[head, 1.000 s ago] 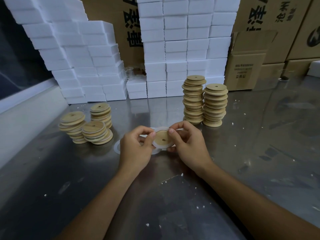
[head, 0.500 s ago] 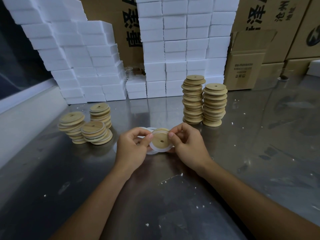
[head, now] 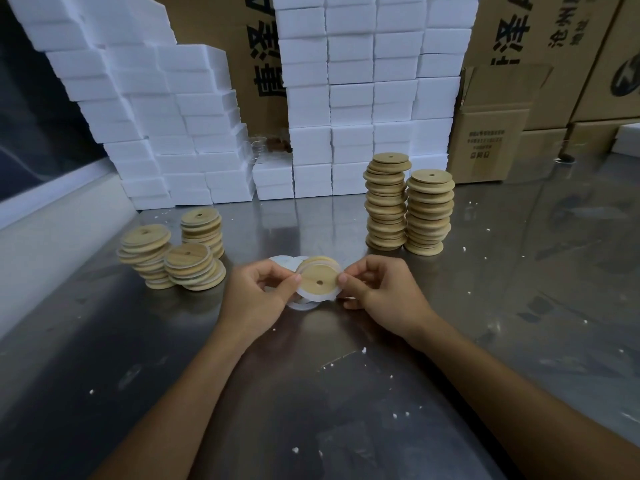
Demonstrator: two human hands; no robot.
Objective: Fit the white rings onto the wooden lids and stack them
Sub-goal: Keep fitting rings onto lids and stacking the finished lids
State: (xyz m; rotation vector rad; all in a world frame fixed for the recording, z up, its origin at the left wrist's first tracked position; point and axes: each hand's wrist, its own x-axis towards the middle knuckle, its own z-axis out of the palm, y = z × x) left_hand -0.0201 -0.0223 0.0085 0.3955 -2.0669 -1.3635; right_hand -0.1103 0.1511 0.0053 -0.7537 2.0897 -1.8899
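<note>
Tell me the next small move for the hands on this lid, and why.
Probably keep working the white ring round the wooden lid: the left hand and right hand pinch the lid at opposite edges above the table, and the ring hangs loose below its lower edge, not seated.

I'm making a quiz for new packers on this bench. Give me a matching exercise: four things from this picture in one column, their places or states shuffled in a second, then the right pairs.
Things
1. round wooden lid with a centre hole
2. two tall stacks of wooden lids
3. three short stacks of wooden lids
4. stacked white foam blocks

Places or states
A. at the back, before brown cardboard boxes
B. on the steel table, left of the hands
C. pinched between left hand and right hand
D. on the table, right of centre, behind the hands

Pairs: 1-C, 2-D, 3-B, 4-A
</note>
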